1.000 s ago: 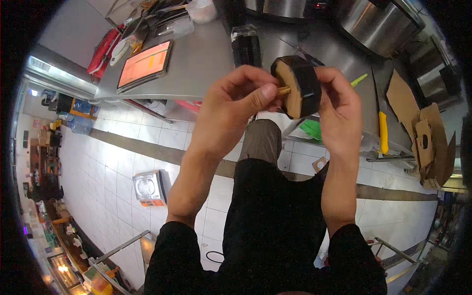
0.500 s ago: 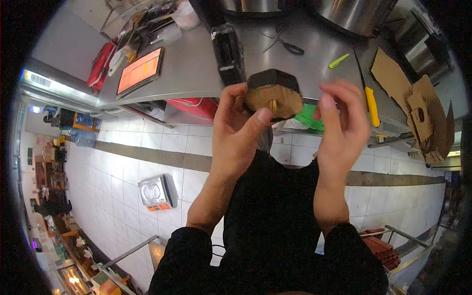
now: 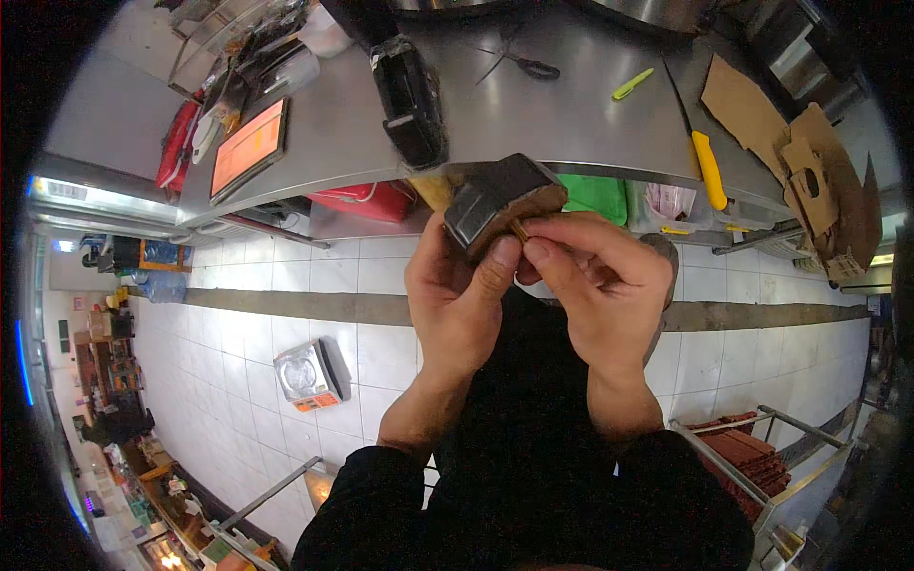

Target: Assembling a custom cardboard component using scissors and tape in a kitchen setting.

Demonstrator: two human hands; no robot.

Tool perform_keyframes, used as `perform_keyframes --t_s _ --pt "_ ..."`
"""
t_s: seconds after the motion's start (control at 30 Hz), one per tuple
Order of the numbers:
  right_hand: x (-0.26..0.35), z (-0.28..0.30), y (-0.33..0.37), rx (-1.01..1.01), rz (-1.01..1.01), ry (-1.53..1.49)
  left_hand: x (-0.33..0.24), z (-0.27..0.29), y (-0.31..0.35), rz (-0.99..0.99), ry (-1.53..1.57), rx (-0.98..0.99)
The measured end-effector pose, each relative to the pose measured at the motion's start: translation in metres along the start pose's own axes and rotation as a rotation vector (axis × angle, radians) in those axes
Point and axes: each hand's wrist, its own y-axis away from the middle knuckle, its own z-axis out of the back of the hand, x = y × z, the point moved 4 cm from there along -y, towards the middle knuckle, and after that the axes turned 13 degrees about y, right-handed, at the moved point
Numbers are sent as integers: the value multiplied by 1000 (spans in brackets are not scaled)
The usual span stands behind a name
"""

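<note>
Before a steel counter (image 3: 562, 124), cradles a black-sided block (image 3: 505, 195) in the curled left hand (image 3: 452, 305), apparently for steadiness, leaving its brown face reachable, and pinches a slim golden stub (image 3: 519, 229) (wood or metal, hard to tell) there between closed thumb and forefinger of the right hand (image 3: 614, 290).

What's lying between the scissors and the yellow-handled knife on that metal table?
A yellow-green pen lies between the scissors and the knife, as the head view shows.
</note>
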Motion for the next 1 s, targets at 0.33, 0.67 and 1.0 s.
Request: perform_keyframes --t_s 0.33,0.67,1.0 --pt "-10 1 4 31 -91 -90 2 8 5 -36 -205 -79" --pt "-19 -1 12 -47 -91 -88 9 12 10 -59 -280 -41" --pt "-36 7 27 8 -125 134 8 43 9 77 -409 36"
